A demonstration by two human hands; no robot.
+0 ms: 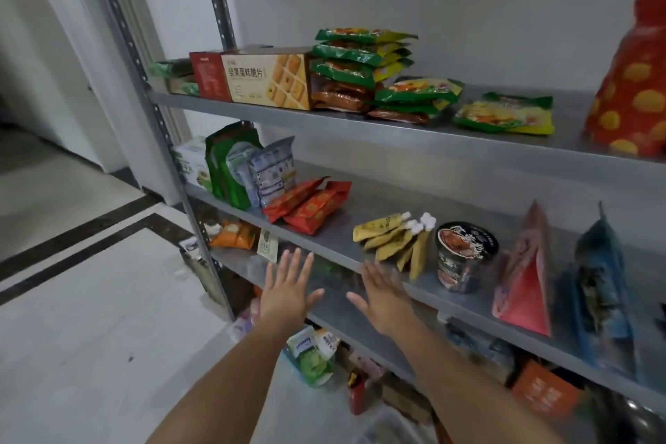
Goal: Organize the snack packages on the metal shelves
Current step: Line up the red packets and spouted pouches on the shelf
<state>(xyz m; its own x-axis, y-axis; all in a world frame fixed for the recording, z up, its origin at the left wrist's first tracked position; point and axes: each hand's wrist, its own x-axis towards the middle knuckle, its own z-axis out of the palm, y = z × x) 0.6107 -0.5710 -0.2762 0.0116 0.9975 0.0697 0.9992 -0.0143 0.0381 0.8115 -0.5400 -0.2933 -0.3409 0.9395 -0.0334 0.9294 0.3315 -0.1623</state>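
Observation:
My left hand [286,290] and my right hand [385,294] are both stretched out flat with fingers spread, holding nothing, in front of the middle shelf's front edge [324,250]. That shelf carries two red packets [311,205], yellow spouted pouches [394,240], a black noodle cup [463,256], and green and white bags [248,168] at the left. The upper shelf [324,121] holds a biscuit box [268,81], a stack of green packets [355,63] and a flat yellow-green packet [504,113].
A big red bag with yellow dots [630,83] stands at the upper shelf's right. A pink pouch [524,281] and a blue bag [602,299] stand right on the middle shelf. Lower shelves hold an orange packet [234,234] and more bags. White tiled floor [90,317] lies to the left.

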